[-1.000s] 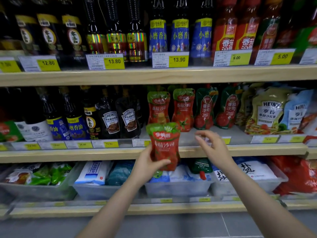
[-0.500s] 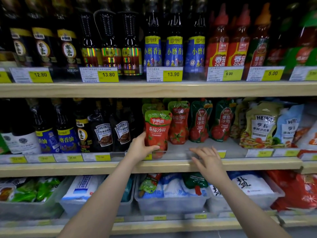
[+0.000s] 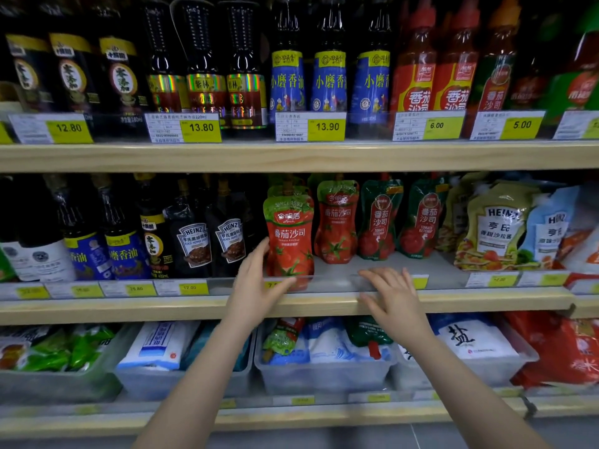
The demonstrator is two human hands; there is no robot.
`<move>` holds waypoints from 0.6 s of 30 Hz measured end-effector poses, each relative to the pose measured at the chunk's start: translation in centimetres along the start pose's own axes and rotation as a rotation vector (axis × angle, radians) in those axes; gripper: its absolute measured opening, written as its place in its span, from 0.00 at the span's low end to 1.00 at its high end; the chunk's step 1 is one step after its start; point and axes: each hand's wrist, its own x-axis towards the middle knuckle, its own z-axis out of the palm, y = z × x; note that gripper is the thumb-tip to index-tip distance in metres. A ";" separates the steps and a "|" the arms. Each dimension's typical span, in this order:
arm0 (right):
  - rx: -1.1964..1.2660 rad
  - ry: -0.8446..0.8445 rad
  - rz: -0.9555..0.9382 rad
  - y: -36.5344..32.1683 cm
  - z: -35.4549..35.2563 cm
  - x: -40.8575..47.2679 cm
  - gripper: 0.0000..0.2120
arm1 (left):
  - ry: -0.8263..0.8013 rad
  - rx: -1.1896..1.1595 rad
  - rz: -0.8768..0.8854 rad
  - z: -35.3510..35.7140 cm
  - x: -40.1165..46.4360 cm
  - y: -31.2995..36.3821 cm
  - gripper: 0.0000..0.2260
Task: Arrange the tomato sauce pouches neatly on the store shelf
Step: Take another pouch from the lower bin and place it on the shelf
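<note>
1. My left hand [image 3: 259,280] rests against the left side of the front tomato sauce pouch [image 3: 289,241], thumb across its lower front and fingers relaxed along its edge; no full wrap is visible.
2. That pouch stands upright at the near edge of the middle shelf [image 3: 324,304], just behind the clear front rail [image 3: 337,281], right of the Heinz black pepper sauce bottles [image 3: 210,244].
3. My right hand [image 3: 393,299] lies palm down with fingers spread and straight, fingertips touching the rail. It holds nothing.
4. A second red pouch [image 3: 337,222] stands farther back, just right of the front pouch.
5. Two green-topped ketchup pouches [image 3: 402,218] stand to its right, side by side, also set back.
6. Heinz salad dressing pouches [image 3: 499,228] lean at the right end of the shelf.
7. On the lower shelf, a clear bin [image 3: 324,377] holds white bags with two more sauce pouches [image 3: 282,338] lying on top.
</note>
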 end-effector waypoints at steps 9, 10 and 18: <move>0.173 -0.011 -0.220 -5.8 5.2 -7.2 0.15 | -0.132 0.453 0.084 1.4 -13.8 -9.5 0.19; 0.192 -0.100 -0.205 -6.4 6.4 -7.9 0.14 | -0.189 0.538 0.041 1.2 -14.1 -10.6 0.23; 0.196 -0.365 -0.070 -9.0 14.6 -6.2 0.19 | -0.428 0.790 -0.065 1.3 -15.9 -15.1 0.44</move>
